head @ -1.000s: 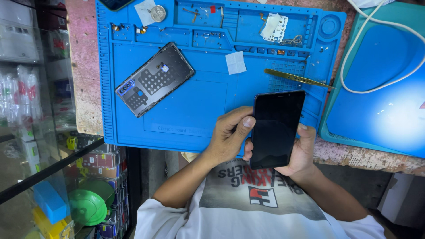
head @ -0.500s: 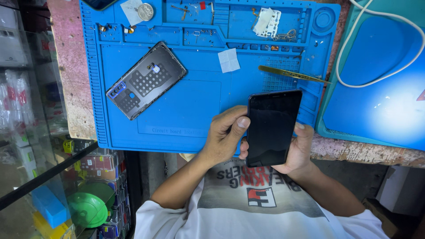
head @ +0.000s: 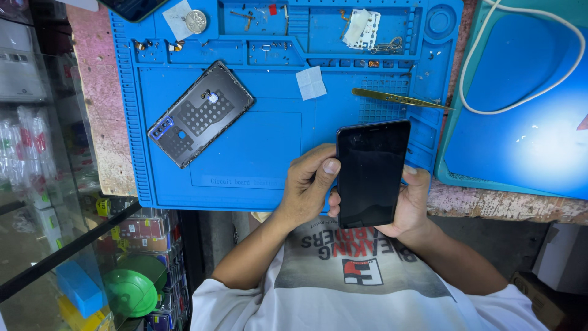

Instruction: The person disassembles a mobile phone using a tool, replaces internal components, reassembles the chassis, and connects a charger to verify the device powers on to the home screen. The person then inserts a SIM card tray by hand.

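Note:
I hold a black phone (head: 372, 171) with a dark screen upright in both hands, over the near edge of a blue repair mat (head: 257, 153). My left hand (head: 306, 184) grips its left side, with the thumb pressed against the left edge. From the right and from behind, my right hand (head: 411, 205) cradles it, fingers wrapped around the right edge.
On the mat lie a phone back cover (head: 199, 113), brass tweezers (head: 398, 98), a white paper square (head: 311, 82), a coin (head: 196, 21) and small parts in the top trays. A second blue mat (head: 520, 147) with a white cable (head: 533, 86) lies to the right. A glass display case (head: 55, 214) stands to the left.
My view has drifted a little over the bench. Both hands keep the same hold on the phone, which has barely moved.

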